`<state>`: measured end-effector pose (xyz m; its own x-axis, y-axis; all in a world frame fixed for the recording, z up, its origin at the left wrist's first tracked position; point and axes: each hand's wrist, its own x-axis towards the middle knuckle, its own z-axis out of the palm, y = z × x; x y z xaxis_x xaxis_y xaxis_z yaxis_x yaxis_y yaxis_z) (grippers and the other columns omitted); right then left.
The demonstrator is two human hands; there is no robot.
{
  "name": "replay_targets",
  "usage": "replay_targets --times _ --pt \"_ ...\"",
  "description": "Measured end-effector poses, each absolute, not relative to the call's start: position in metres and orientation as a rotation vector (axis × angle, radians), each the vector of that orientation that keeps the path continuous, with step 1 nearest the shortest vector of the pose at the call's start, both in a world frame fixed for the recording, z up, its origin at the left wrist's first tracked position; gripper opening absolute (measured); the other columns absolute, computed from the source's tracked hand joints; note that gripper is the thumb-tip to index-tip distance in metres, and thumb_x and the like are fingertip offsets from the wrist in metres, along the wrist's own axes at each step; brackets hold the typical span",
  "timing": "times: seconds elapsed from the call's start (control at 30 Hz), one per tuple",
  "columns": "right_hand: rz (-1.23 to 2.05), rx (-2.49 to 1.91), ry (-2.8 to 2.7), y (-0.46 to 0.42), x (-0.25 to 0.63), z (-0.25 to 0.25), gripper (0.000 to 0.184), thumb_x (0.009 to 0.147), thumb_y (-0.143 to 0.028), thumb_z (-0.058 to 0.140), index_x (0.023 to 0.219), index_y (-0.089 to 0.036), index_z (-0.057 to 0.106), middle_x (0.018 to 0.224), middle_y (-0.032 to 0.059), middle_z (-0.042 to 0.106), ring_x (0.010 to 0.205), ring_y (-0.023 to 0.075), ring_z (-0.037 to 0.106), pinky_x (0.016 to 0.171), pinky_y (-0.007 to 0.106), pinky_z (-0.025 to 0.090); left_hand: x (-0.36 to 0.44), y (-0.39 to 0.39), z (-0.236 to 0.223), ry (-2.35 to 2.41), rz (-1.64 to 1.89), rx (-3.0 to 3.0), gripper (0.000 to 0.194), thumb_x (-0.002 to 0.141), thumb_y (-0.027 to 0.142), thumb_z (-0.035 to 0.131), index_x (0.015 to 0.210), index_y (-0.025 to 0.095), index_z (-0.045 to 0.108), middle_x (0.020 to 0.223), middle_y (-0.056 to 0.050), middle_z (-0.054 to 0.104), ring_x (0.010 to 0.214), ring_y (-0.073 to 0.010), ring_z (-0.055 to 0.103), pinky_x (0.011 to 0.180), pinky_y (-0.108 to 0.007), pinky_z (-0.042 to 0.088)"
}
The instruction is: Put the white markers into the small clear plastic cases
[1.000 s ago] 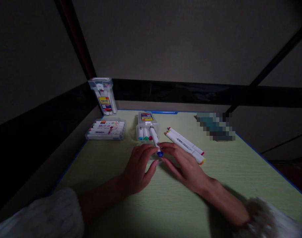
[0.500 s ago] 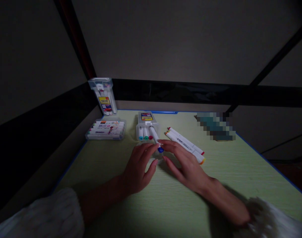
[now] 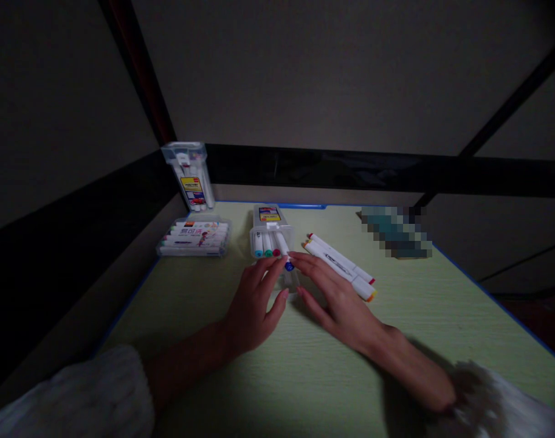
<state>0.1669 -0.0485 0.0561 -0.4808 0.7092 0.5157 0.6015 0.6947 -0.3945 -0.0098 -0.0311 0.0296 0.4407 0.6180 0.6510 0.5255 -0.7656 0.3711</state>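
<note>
A white marker with a blue end (image 3: pixel 283 244) lies partly inside the open clear plastic marker case (image 3: pixel 252 238). Its blue end sticks out toward me. The fingertips of my left hand (image 3: pixel 259 304) and my right hand (image 3: pixel 338 301) hold that end between them from either side. Both thumbs are apart from the index fingers, below the marker. Beside it in the case are markers with a light blue end (image 3: pixel 258 244), a green end (image 3: pixel 267 244) and a red end (image 3: pixel 276 252). The case's clear lid (image 3: pixel 292 283) shows in part behind my fingers.
Loose white markers (image 3: pixel 343 266) with red, orange and yellow ends lie right of the case. At the left lies a clear box of markers (image 3: pixel 194 237); behind it stands another marker case (image 3: pixel 193 176). A blurred flat object (image 3: pixel 393 233) rests at the table's (image 3: pixel 241 389) far right.
The blue-ended marker has slid away from me, deeper into the case. My fingertips have moved forward slightly with it.
</note>
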Motion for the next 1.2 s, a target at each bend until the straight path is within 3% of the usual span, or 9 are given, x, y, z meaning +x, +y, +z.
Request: replay_targets --times 0.57,0.93,1.2 --pt "0.29 -1.022 -2.267 -0.048 0.1649 0.0544 0.045 0.088 -0.018 0.043 0.132 -0.013 0.033 0.132 0.0164 0.048 0.125 0.0227 0.043 0.103 0.047 0.039 -0.0084 -0.0289 0.0267 0.998 1.168 2.522 0.053 0.086 0.013 0.043 0.137 0.019 0.027 0.127 -0.014 0.042 0.119 -0.024 0.043 0.101 -0.042 0.04" --pt "0.291 -1.088 -2.335 -0.0466 0.1666 0.051 0.05 0.088 -0.02 0.043 0.136 -0.012 0.03 0.143 0.0161 0.034 0.134 0.022 0.029 0.108 0.047 0.03 -0.0086 -0.0299 0.0273 1.009 1.169 2.519 0.056 0.086 0.013 0.042 0.138 0.019 0.024 0.137 -0.014 0.039 0.128 -0.0228 0.037 0.107 -0.041 0.035" --pt "0.253 -1.131 -2.339 -0.0455 0.1655 0.0512 0.049 0.087 -0.02 0.044 0.134 -0.012 0.035 0.138 0.0162 0.037 0.13 0.0249 0.034 0.107 0.048 0.033 -0.0087 -0.0295 0.0284 1.022 1.113 2.54 0.055 0.086 0.013 0.041 0.138 0.018 0.024 0.139 -0.014 0.037 0.13 -0.023 0.036 0.107 -0.042 0.035"
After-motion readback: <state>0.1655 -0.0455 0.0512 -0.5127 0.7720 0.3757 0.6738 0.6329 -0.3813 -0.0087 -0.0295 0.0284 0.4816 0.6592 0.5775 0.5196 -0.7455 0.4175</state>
